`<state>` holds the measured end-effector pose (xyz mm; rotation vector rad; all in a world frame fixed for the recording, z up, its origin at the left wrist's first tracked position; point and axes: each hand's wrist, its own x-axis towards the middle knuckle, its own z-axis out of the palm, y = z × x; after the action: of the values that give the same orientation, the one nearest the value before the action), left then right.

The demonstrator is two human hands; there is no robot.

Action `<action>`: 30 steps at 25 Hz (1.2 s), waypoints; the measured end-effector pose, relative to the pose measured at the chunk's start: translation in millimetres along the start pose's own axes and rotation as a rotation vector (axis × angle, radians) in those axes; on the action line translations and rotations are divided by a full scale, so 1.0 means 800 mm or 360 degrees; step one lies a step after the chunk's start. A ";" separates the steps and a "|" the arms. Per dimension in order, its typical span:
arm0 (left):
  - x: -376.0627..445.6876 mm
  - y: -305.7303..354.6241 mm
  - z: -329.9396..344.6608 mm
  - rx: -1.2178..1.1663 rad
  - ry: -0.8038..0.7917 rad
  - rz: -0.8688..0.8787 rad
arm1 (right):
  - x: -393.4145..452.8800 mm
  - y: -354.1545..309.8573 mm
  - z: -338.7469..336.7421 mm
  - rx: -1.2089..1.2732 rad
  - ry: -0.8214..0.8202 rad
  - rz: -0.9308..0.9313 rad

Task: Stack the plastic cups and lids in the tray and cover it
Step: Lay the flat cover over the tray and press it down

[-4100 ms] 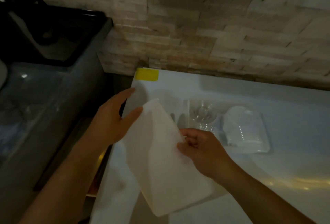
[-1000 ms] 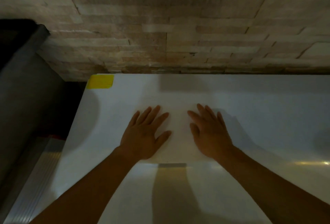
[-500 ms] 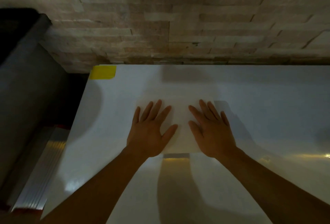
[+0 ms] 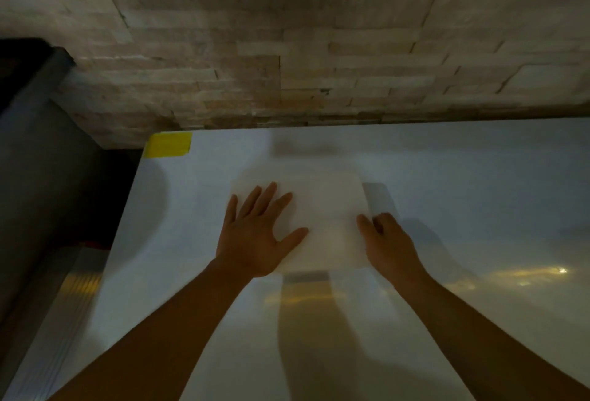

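A flat white cover (image 4: 325, 209) lies on the white table (image 4: 472, 177), over the spot where the tray stood. The tray, the plastic cups and the lids are hidden beneath it. My left hand (image 4: 255, 234) rests palm down on the cover's left part, fingers spread and holding nothing. My right hand (image 4: 389, 241) is at the cover's right edge. Its thumb lies on top and its fingers curl down over the side.
A yellow tape patch (image 4: 168, 144) marks the table's far left corner. A stone-brick wall (image 4: 287, 49) runs along the back edge. A dark grey counter (image 4: 38, 161) stands to the left, with a ribbed metal strip (image 4: 73, 305) below it.
The cover went from held in the air to lying over the tray. My right hand slid from flat on top to the cover's right edge and curled. My left hand stayed flat.
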<state>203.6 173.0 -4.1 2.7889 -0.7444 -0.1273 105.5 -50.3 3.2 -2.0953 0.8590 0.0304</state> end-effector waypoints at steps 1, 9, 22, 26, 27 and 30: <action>0.000 0.000 0.001 0.0006 0.0011 0.0003 | -0.009 0.008 -0.004 -0.0010 -0.0074 0.0049; 0.003 0.000 0.002 -0.0008 0.0015 -0.0017 | -0.033 0.030 -0.017 0.0225 -0.0311 0.0087; -0.002 0.002 -0.006 0.0056 -0.0013 0.0078 | -0.036 0.035 -0.010 0.0315 -0.0070 -0.0040; -0.002 0.004 -0.004 0.0126 -0.0101 0.0029 | -0.022 0.008 -0.006 -0.0524 0.0173 -0.0913; -0.001 0.005 -0.004 0.0128 -0.0108 0.0028 | -0.019 -0.003 0.001 -0.0728 0.0128 -0.1088; 0.002 0.009 -0.008 0.0118 -0.0126 0.0037 | -0.014 -0.025 0.021 -0.1059 -0.0059 -0.1148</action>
<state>202.1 167.8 3.7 2.8587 -0.8158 -0.2109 113.2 -23.6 9.7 -2.9069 0.0037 -0.0337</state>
